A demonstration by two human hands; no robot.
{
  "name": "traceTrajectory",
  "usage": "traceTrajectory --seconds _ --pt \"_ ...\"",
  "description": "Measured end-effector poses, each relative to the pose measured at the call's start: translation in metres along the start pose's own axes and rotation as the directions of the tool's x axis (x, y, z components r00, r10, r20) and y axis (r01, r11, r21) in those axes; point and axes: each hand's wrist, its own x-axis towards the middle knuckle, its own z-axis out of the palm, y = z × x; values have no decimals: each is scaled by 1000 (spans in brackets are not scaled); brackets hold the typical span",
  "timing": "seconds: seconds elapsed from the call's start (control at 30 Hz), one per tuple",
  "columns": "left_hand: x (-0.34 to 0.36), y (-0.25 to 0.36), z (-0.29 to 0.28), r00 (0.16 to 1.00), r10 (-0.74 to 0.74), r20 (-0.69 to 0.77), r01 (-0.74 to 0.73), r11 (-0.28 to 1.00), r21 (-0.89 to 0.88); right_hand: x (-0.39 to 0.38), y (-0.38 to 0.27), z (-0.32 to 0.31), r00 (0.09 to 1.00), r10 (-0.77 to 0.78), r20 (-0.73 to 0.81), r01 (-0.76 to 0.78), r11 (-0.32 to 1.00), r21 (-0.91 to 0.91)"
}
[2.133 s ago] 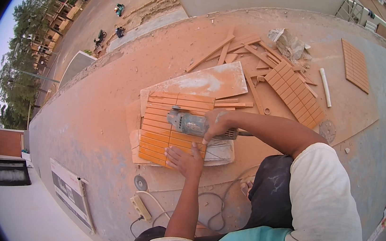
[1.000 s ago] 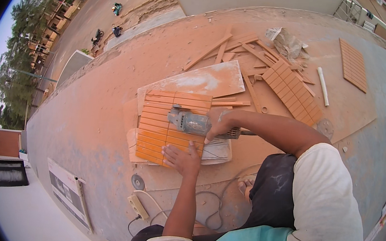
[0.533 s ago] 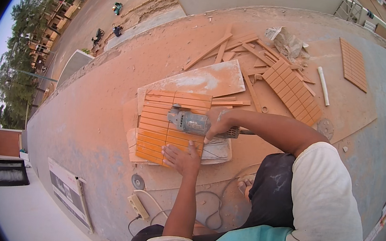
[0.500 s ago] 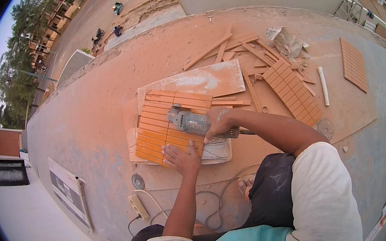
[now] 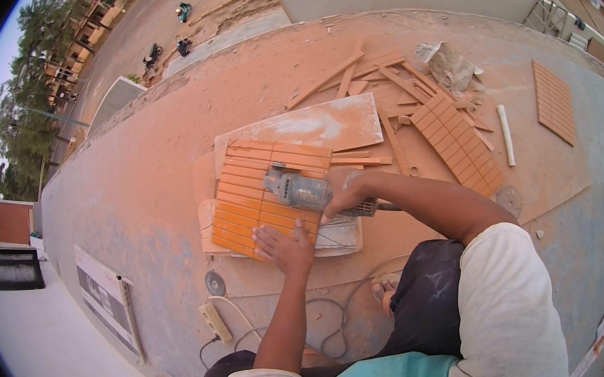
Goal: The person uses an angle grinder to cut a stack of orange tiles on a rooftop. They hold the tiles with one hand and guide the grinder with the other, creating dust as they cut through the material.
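Note:
My right hand grips a dusty grey angle grinder, which lies across an orange grooved tile. Lower on that tile, my left hand rests with spread fingers. The tile sits on pale, dusty boards, with narrow orange offcuts beside it. A spare cutting disc lies below the stack.
Orange tile scraps, another grooved tile and crumpled sacking lie at upper right, near a white pipe and a separate tile. A power strip and cables lie below. A low wall borders the floor.
The grinder has shifted slightly right along the tile in my right hand. My left hand stays spread on the tile. The whole view has shifted a little.

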Motion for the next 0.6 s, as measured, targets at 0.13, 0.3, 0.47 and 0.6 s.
traceTrajectory --seconds 0.13,0.3,0.47,0.6 --pt "-1 -1 5 998 18 -53 -16 999 27 -6 2 -4 997 37 74 -38 999 15" --pt "-1 -1 4 998 25 -52 -23 999 34 -18 1 -8 995 43 89 -43 999 4" --pt "0 -1 2 999 15 -49 -15 1000 14 -23 -2 -11 994 44 97 -44 999 0" --pt "0 0 2 999 12 -47 -11 1000 19 -19 0 -10 993 43 110 -44 999 10"
